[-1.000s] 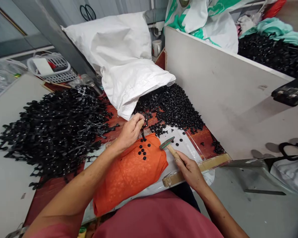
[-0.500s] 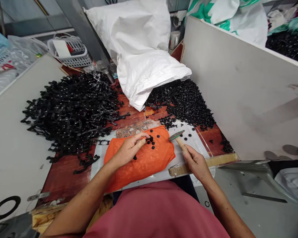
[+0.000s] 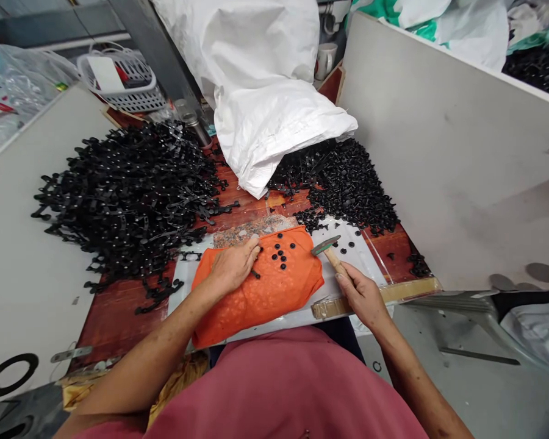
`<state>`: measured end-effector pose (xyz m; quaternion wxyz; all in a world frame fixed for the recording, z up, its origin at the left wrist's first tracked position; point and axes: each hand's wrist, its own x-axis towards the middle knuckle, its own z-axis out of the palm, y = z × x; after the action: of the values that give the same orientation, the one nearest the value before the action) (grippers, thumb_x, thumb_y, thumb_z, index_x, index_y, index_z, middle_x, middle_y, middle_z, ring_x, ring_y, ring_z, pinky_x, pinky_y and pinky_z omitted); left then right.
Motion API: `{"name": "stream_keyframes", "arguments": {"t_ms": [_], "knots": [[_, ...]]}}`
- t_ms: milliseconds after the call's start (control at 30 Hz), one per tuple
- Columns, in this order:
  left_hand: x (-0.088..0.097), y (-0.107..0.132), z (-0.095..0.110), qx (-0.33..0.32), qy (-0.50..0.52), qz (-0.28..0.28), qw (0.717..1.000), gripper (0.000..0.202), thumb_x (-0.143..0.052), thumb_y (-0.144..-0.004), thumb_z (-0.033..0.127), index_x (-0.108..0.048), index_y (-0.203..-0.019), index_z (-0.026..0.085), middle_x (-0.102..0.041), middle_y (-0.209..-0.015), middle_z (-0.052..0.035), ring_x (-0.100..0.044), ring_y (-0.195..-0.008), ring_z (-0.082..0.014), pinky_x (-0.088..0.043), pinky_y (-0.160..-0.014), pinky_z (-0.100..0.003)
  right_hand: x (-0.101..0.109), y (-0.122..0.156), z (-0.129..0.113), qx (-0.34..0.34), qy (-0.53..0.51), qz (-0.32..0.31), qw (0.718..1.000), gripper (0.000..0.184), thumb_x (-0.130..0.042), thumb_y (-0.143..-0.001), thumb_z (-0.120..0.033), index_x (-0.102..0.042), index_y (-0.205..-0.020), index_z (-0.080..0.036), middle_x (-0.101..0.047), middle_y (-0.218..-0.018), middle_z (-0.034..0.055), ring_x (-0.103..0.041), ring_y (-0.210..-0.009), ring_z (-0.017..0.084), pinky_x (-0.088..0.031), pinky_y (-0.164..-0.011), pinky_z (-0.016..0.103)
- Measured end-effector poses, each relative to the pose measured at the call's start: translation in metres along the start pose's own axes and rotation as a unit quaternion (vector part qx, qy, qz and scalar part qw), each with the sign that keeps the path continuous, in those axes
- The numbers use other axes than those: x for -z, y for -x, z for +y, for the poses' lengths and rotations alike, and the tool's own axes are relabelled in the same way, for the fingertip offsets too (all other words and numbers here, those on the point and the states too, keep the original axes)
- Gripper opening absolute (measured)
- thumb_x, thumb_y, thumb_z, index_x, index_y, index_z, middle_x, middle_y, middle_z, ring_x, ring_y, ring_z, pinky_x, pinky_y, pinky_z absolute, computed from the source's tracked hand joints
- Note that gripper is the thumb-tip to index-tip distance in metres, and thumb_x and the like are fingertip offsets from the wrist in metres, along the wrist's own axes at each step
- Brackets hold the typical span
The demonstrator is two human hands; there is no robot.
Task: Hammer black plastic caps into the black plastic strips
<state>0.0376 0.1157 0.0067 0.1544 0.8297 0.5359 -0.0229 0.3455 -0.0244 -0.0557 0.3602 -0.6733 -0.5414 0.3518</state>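
Orange cloth [image 3: 268,299]: left hand [image 3: 232,266] atop, fingers curled (hold unclear), likely positioning black part [image 3: 255,274]; right hand [image 3: 363,296] clasps hammer [image 3: 333,260] alongside; next needs steadiness.

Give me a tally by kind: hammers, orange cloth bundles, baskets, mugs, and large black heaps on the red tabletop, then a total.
Hammer: 1
Orange cloth bundle: 1
Large black heaps: 2
Basket: 1
Mug: 1
Total: 6

A pale left panel [image 3: 41,219] and right panel [image 3: 439,134] flank a reddish table [image 3: 123,305]. A soft shadow crosses the right panel. Far left, a grey post [image 3: 158,49] slants beside a grey wall [image 3: 73,24]. Grey floor [image 3: 485,402] shows near right.
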Motion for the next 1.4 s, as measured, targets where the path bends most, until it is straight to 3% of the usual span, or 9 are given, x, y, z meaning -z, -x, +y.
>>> {"name": "stream_keyframes", "arguments": {"t_ms": [133, 367, 633, 967, 1100, 1400], "knots": [[0.000, -0.003, -0.003, -0.006, 0.117, 0.058, 0.991, 0.024, -0.036, -0.103, 0.038, -0.049, -0.088, 0.025, -0.061, -0.078, 0.0006, -0.059, -0.071, -0.0185, -0.036, -0.068, -0.028, 0.001, 0.000, -0.003, 0.000, 0.022, -0.002, 1.000, 0.055, -0.047, -0.100, -0.056, -0.066, -0.138, -0.022, -0.071, -0.079, 0.0007, -0.066, -0.074, 0.020, -0.051, -0.064, 0.025], [-0.014, 0.002, 0.013, -0.022, 0.212, 0.078, 0.974, 0.027, -0.032, -0.104, 0.040, -0.042, -0.084, 0.024, -0.051, -0.073, 0.0025, -0.051, -0.067, -0.0158, -0.036, -0.068, -0.027, 0.002, 0.002, -0.005, -0.018, 0.056, -0.007, 0.998, 0.054, -0.046, -0.101, -0.054, -0.064, -0.141, -0.022, -0.072, -0.081, 0.0000, -0.064, -0.071, 0.018, -0.048, -0.064, 0.025], [-0.030, -0.003, 0.016, -0.002, 0.139, 0.077, 0.987, 0.025, -0.029, -0.106, 0.034, -0.045, -0.089, 0.024, -0.059, -0.077, -0.0015, -0.060, -0.072, -0.0184, -0.039, -0.070, -0.028, 0.002, 0.003, -0.006, -0.015, 0.073, -0.002, 0.997, 0.052, -0.046, -0.102, -0.053, -0.066, -0.139, -0.023, -0.073, -0.081, -0.0004, -0.066, -0.071, 0.019, -0.048, -0.065, 0.026], [-0.029, -0.005, 0.024, 0.043, 0.033, 0.040, 0.998, 0.027, -0.033, -0.107, 0.034, -0.056, -0.100, 0.023, -0.073, -0.087, -0.0059, -0.070, -0.084, -0.0231, -0.043, -0.070, -0.029, 0.002, 0.004, -0.007, -0.015, 0.089, -0.004, 0.996, 0.051, -0.046, -0.102, -0.052, -0.064, -0.141, -0.024, -0.080, -0.101, 0.0022, -0.074, -0.086, 0.023, -0.053, -0.074, 0.029], [-0.023, -0.005, 0.028, 0.056, 0.002, 0.019, 0.998, 0.028, -0.032, -0.107, 0.034, -0.057, -0.103, 0.022, -0.075, -0.089, -0.0075, -0.072, -0.084, -0.0243, -0.043, -0.069, -0.030, 0.004, 0.005, -0.026, 0.002, 0.155, -0.005, 0.988, 0.048, -0.045, -0.104, -0.046, -0.061, -0.146, -0.029, -0.080, -0.113, 0.0037, -0.076, -0.094, 0.026, -0.056, -0.078, 0.033], [-0.023, -0.005, 0.031, 0.075, -0.011, 0.009, 0.997, 0.032, -0.030, -0.108, 0.036, -0.059, -0.108, 0.021, -0.077, -0.090, -0.0092, -0.073, -0.083, -0.0244, -0.044, -0.069, -0.030, -0.006, -0.015, -0.078, 0.133, 0.250, -0.039, 0.958, 0.047, -0.045, -0.106, -0.037, -0.054, -0.152, -0.034, -0.078, -0.119, 0.0053, -0.075, -0.097, 0.023, -0.058, -0.086, 0.035]]}}
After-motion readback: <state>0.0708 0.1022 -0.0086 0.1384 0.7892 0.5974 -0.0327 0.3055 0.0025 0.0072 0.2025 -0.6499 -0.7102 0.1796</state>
